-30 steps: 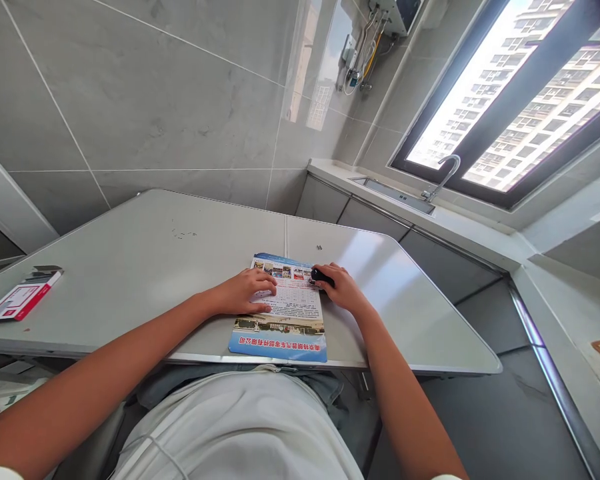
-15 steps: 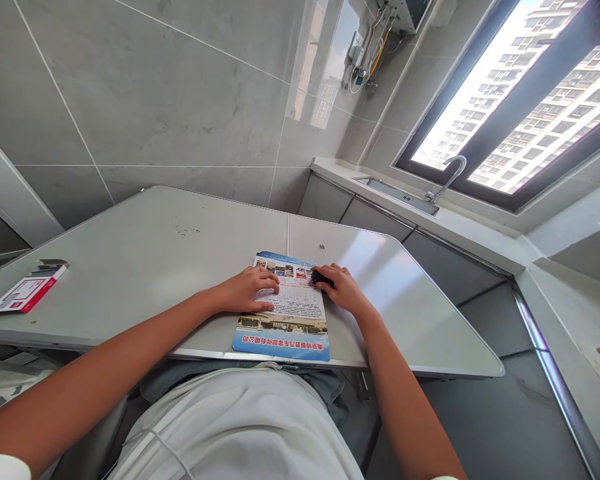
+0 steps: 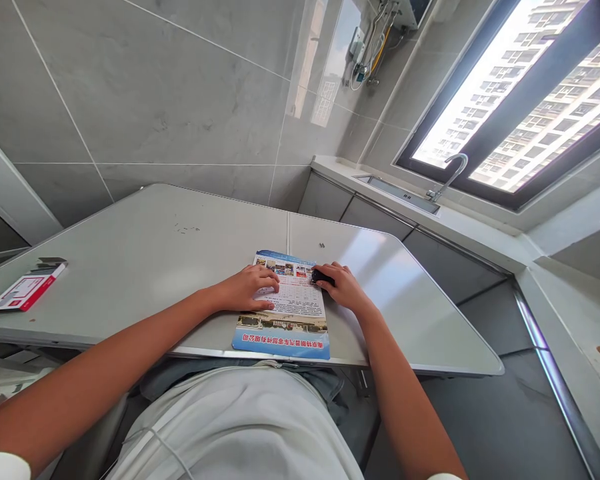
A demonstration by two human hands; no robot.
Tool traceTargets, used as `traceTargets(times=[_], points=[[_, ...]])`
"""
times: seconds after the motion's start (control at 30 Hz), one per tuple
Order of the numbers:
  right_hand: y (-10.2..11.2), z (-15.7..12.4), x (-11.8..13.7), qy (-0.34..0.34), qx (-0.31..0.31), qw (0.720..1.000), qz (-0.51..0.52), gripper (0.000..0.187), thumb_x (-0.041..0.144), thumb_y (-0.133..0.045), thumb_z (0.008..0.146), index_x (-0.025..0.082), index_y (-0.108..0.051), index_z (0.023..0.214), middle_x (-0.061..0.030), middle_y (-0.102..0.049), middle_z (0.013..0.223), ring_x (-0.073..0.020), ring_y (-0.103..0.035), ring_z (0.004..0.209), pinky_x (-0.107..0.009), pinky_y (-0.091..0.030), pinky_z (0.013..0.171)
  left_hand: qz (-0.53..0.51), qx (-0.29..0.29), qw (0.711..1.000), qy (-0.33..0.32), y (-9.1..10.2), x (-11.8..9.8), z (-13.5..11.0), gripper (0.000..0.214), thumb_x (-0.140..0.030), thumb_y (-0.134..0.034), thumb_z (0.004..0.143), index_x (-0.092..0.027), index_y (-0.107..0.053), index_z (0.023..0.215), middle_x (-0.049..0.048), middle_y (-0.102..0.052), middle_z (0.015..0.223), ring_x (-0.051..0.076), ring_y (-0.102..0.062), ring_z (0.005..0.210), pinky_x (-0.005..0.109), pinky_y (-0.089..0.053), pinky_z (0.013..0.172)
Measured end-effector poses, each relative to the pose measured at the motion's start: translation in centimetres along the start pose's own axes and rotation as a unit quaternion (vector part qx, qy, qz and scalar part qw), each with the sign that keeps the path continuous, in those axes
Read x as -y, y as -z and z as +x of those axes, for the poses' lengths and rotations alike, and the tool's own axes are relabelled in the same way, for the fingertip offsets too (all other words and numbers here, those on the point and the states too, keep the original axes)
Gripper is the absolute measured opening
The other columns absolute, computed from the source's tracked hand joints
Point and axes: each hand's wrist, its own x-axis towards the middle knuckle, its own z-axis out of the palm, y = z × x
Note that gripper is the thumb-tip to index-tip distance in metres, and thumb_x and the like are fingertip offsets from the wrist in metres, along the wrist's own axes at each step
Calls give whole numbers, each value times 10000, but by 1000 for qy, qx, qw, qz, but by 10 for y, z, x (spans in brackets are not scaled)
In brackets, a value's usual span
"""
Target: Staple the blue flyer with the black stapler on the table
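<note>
A printed leaflet [image 3: 293, 310] with a blue border lies near the front edge of the grey folding table [image 3: 155, 253]. My left hand [image 3: 245, 291] rests flat on the leaflet's left side, fingers stretched out and pressing the paper. My right hand [image 3: 344, 288] is at the leaflet's right edge, fingers curled round a small black object [image 3: 321, 276] that touches the paper; I cannot make out what the object is.
A red and white box [image 3: 25, 291] lies at the table's far left, with a small dark item behind it. A counter with a sink and tap [image 3: 447, 175] runs under the window on the right. Tiled wall stands behind the table.
Both hands stay where they were on the leaflet. Only the camera has shifted slightly.
</note>
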Motion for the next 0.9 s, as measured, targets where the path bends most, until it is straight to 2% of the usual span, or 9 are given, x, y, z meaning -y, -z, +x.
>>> traceTargets(times=[0.63, 0.9], points=[[1, 2, 8, -11, 15, 999, -50, 376, 245, -591, 991, 288, -618, 1364, -56, -745, 1117, -266, -580, 1066, -400, -359, 891, 9, 5, 1000, -8, -2, 2, -1, 323, -485, -688, 935, -260, -715, 1165, 82, -659, 1380, 307, -574, 1292, 463, -395, 1128], [3, 7, 29, -25, 58, 984, -169, 201, 180, -568, 969, 246, -678, 1123, -83, -707, 1111, -265, -560, 1066, -379, -305, 833, 5, -7, 1000, -17, -3, 4, 0, 312, -489, -696, 928, -269, -719, 1148, 72, -674, 1358, 291, -594, 1276, 444, -401, 1133]])
